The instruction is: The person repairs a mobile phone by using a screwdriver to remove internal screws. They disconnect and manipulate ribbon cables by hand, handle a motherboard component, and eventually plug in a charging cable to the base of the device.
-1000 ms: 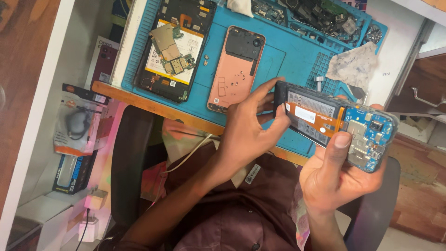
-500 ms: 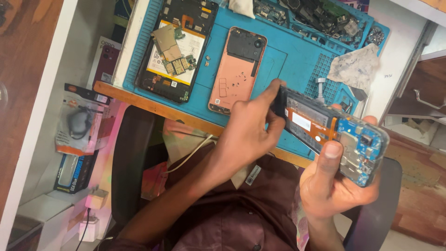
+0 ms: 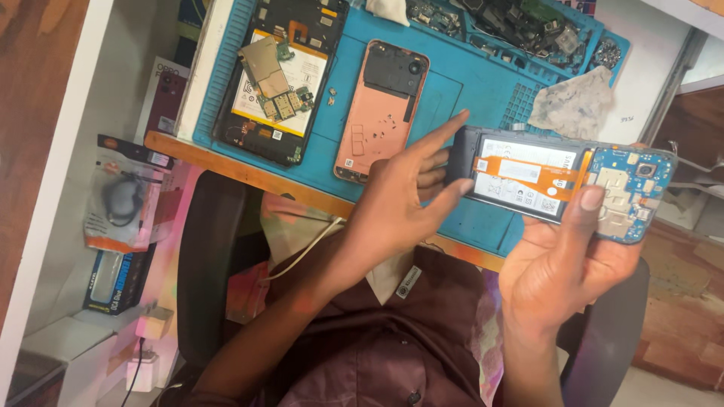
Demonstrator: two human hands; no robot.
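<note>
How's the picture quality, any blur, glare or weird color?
Head view: the open phone and blue mat are sharp and evenly lit; the left hand shows slight blur at its fingertips; a pink cast tints the lower left; the upper right wall is washed out.

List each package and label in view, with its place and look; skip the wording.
Blister pack: far left, orange card, grey round item.
Dark box: below it, black and blue.
Phone box: beside the blue mat, white and maroon.
White label: on the opened phone in the right hand.
</note>
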